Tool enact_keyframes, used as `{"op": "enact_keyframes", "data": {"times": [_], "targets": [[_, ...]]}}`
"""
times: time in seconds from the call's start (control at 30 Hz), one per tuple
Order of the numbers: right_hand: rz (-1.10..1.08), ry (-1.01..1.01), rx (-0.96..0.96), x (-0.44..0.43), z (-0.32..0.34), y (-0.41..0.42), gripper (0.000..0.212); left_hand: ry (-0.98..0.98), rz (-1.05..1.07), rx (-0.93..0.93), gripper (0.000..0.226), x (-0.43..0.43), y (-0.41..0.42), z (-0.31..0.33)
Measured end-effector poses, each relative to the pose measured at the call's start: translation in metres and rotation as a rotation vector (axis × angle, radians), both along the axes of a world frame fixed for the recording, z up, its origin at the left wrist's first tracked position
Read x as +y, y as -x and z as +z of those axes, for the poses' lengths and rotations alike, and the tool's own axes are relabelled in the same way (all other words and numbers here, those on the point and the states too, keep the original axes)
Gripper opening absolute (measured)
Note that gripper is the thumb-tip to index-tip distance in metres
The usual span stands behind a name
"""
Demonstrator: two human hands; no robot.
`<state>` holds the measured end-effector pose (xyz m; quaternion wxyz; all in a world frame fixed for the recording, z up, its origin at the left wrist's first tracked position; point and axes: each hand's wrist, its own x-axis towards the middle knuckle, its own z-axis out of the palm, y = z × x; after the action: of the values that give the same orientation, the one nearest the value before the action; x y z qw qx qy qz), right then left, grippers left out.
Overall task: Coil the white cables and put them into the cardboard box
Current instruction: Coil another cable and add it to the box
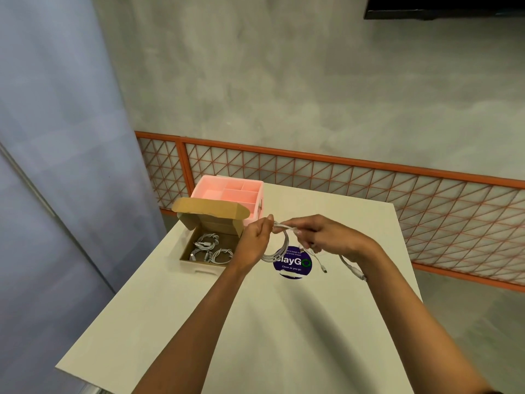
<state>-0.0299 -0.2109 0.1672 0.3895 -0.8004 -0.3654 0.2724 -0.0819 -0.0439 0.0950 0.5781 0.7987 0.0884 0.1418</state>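
Note:
A white cable (279, 247) hangs in several loops between my two hands above the table. My left hand (257, 237) pinches the top of the loops. My right hand (326, 236) grips the cable's strand just to the right, and a loose end with a plug (324, 269) dangles below it. The open cardboard box (199, 261) sits to the left of my left hand, lid flap raised, with coiled white cables (211, 248) lying inside. Another white cable end (355, 270) lies on the table under my right wrist.
A pink compartment organiser (227, 194) stands behind the box at the table's far edge. A round purple sticker (292, 264) is on the white table (255, 322). An orange mesh railing (369, 189) runs behind the table; a blue wall is at the left.

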Motion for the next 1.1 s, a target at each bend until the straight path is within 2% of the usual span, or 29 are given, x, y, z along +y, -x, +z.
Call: {"op": "enact_keyframes", "data": {"times": [0.07,0.13,0.3,0.43,0.5,0.7,0.87,1.1], "targets": [[-0.065,-0.169,0.12,-0.004,-0.001,-0.006,0.032,-0.023,-0.012,-0.009,0.035,0.0,0.002,-0.005],[-0.166,-0.269,0.211,-0.008,-0.005,-0.013,0.031,0.069,-0.012,-0.018,0.036,-0.001,0.006,-0.008],[-0.308,-0.357,0.371,-0.016,-0.017,-0.022,0.028,0.21,-0.067,-0.017,0.037,-0.001,0.012,-0.006],[-0.352,-0.39,0.447,-0.017,-0.023,-0.024,0.027,0.034,-0.087,0.008,0.03,0.0,0.011,-0.008],[-0.354,-0.395,0.459,-0.017,-0.025,-0.025,0.027,0.012,-0.108,0.034,0.026,0.001,0.01,-0.011],[-0.378,-0.39,0.378,-0.021,-0.028,-0.027,0.023,0.048,-0.076,-0.082,0.018,0.0,0.008,-0.003],[-0.381,-0.375,0.258,-0.029,-0.04,-0.022,0.031,0.111,0.051,-0.075,0.023,0.007,0.005,-0.002],[-0.22,-0.179,0.141,-0.031,-0.065,-0.027,0.023,0.178,0.145,-0.074,0.006,0.006,-0.001,0.006]]}}
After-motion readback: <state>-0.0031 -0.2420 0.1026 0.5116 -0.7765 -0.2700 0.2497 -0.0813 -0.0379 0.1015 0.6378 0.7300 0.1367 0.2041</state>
